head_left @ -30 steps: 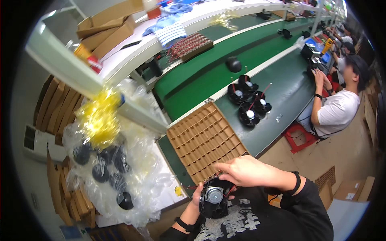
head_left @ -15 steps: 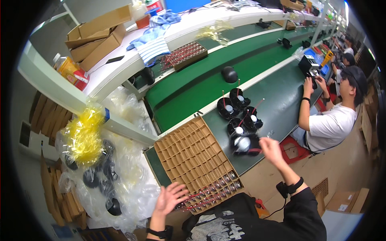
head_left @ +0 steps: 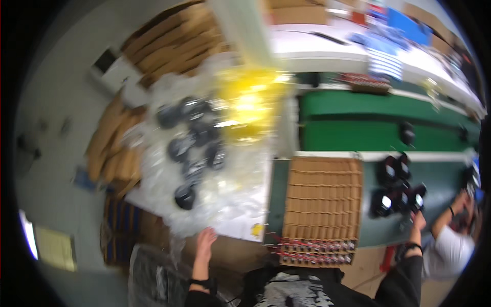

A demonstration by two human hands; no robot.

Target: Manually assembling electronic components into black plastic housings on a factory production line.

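My left hand, its fingers stretched out and nothing visible in them, is over the front edge of the white table. Clear plastic bags and several black dome-shaped shells lie on that table, beyond the hand. My right hand is just in front of a cluster of black round housings with pale centres, on the green bench; blur hides its grip. Between my hands stands a cardboard divider box. Its near rows hold several small metal parts with red wires.
Yellow plastic strips hang by a pale post. Behind the bench runs a green conveyor carrying a black shell. A white shelf with a striped cloth is above it. A co-worker in a white shirt sits at right.
My view has swung left, bringing the plastic-covered table to the middle. My left hand has moved left from the divider box to the table's edge. My right hand stays near the black housings.
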